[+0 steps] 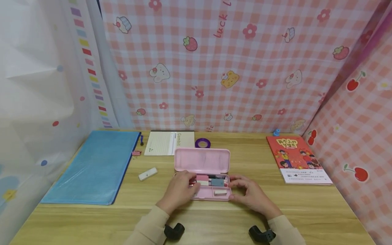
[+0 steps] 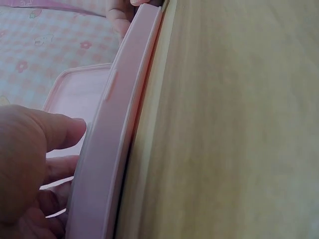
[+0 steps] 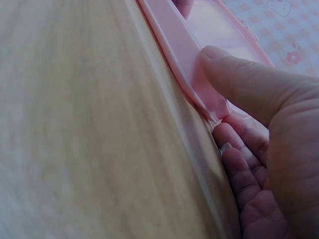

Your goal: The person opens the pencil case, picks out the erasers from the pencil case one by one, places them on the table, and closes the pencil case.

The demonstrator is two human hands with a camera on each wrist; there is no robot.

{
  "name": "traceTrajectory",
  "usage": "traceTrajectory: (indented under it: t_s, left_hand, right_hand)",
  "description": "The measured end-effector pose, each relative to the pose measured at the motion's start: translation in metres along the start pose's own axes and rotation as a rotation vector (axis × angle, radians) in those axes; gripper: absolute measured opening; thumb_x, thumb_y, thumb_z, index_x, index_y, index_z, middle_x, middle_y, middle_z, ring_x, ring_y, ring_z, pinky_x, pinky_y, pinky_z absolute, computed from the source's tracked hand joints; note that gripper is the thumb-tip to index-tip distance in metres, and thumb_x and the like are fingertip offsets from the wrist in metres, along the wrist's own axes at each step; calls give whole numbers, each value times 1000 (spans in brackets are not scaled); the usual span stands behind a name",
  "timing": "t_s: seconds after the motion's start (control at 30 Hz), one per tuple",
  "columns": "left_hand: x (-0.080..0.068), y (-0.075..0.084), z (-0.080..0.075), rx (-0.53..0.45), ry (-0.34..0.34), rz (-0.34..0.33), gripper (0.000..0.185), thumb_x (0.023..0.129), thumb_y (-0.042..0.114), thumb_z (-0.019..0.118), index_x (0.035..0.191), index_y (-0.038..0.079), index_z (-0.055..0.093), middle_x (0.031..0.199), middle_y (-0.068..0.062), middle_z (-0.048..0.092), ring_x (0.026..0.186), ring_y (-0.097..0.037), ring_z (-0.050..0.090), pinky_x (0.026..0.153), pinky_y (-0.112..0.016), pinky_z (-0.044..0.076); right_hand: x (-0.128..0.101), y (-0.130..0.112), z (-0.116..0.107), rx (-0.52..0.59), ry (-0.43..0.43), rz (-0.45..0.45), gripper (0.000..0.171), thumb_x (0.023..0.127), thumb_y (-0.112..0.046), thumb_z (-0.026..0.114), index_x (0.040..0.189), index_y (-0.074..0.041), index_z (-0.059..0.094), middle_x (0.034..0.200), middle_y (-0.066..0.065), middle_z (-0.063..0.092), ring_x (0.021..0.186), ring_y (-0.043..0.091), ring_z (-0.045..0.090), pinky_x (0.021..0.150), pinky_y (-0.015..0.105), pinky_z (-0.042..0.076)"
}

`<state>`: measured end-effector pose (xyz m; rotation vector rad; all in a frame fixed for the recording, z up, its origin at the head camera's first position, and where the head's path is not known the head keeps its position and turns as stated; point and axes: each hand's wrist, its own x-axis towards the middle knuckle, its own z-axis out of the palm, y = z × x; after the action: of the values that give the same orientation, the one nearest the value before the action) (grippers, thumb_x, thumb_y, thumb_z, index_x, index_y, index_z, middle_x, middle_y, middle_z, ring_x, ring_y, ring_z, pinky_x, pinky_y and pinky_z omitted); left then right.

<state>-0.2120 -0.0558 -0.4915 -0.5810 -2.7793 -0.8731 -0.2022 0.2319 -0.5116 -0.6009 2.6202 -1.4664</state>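
A pink pencil case [image 1: 206,196] lies on the table, its lid [image 1: 202,160] raised at the back. Inside are a black pen [image 1: 216,177], a pink block [image 1: 202,178], a blue-grey block [image 1: 217,182] and, in a front compartment, a small white block [image 1: 220,193]. My left hand [image 1: 180,188] reaches over the left end, thumb and fingers bent over the inside; I cannot tell whether they pinch anything. At the right end, my right hand [image 1: 252,194] holds the case, thumb [image 3: 217,54] at the front corner and fingers [image 3: 239,154] bent around the end.
Left of the case lies a white block [image 1: 148,174]. A blue folder [image 1: 95,166] covers the table's left side. Behind are a notepad [image 1: 160,143], a pink clip [image 1: 136,153] and a purple tape roll [image 1: 202,143]. A red book [image 1: 295,154] lies at right, a blue item [image 1: 276,132] behind it.
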Motion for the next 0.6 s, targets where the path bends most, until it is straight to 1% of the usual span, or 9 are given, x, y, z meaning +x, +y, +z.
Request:
traceTrajectory:
  t_s: [0.17,0.27,0.43,0.6]
  left_hand:
    - [1,2,0,-44,12,-33,26,84,23,69,105,9,68,90,0,62,84,-17,56,78,-38,46]
    - [3,3,0,-74,6,-54,22,86,23,69,103,9,67,90,1,61,84,-15,55,79,-37,47]
    - [7,3,1,-117,0,-73,13,88,20,68,98,12,66,84,6,58,77,-11,52,74,-33,47]
    - [11,4,1,-143,19,-79,6,88,18,69,92,14,66,82,7,61,75,-10,54,75,-33,47]
  right_hand:
    - [0,0,-1,-4,1,6,28,76,-31,82,101,-26,70,133,-7,55,129,21,45,107,49,30]
    - [0,0,-1,-10,4,8,29,76,-31,82,101,-27,70,132,-8,55,128,20,45,107,48,30]
    - [0,0,-1,-12,1,-5,29,76,-30,82,102,-26,70,133,-5,55,127,23,46,106,47,32]
    - [0,0,0,-1,1,10,29,75,-29,82,101,-27,71,133,-6,55,128,21,45,107,42,31]
